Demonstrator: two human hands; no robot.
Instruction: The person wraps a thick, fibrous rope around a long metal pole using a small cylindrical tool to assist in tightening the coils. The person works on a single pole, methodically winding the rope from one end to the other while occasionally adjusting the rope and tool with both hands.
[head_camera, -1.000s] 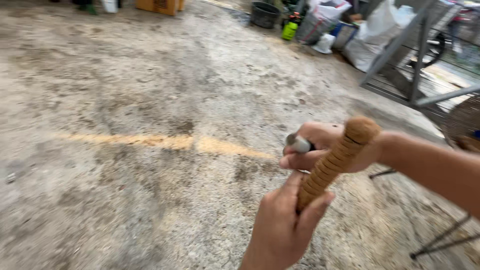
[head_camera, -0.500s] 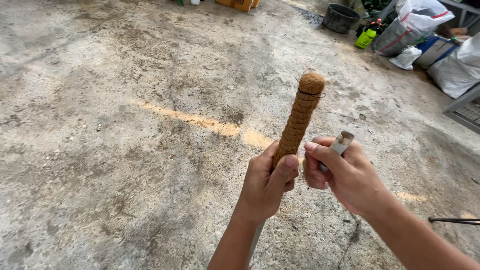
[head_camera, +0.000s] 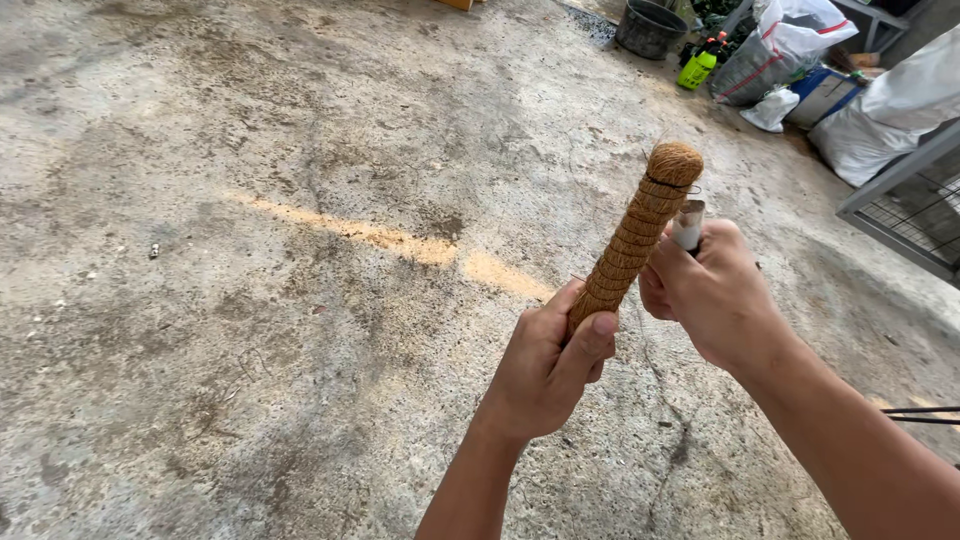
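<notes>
Coir-wrapped pole (head_camera: 635, 240) held up over the concrete floor (head_camera: 250, 300), both hands on the job.

I see the pole tilted, rounded top up and right. My left hand (head_camera: 550, 370) is wrapped fully round its lower end, thumb across the front. My right hand (head_camera: 712, 292) sits just beside the pole, fist closed on a small pale cylindrical tool (head_camera: 688, 222). Far behind: black pot (head_camera: 650, 28), green bottle (head_camera: 698, 68), white sacks (head_camera: 900, 100).

White sacks (head_camera: 795, 45) and green bottle (head_camera: 697, 70) at far right
</notes>
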